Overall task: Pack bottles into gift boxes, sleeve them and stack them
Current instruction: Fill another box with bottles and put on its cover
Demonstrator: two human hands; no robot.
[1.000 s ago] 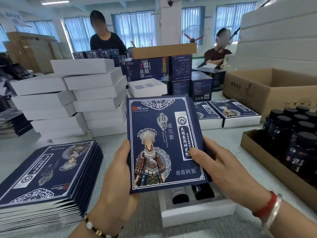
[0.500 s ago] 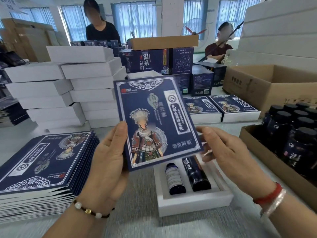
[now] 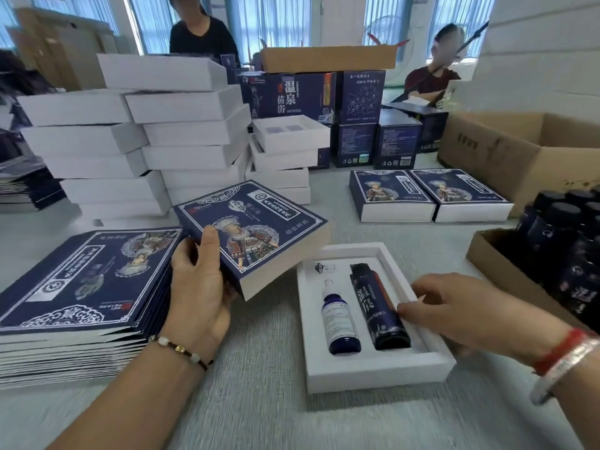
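- Holding the blue sleeve (image 3: 251, 235) in my left hand (image 3: 198, 287), thumb on its printed face, fingers curled underneath, its opened white edge turned toward my right.
- My right hand (image 3: 454, 311) rests on the right rim of the open white gift box (image 3: 373, 373), fingers loosely curled, fingertips touching the dark bottle (image 3: 378, 306); I cannot tell whether they grip anything.
- Left of that bottle, in its own slot, lies the blue dropper bottle (image 3: 339, 315).
- Under my left wrist sits the stack of flat sleeves (image 3: 74, 287) on the desk (image 3: 259, 401).
- Beyond my right hand, two sleeved boxes (image 3: 428, 194) lie side by side.
- Right of it, a carton of bottles (image 3: 565, 251).
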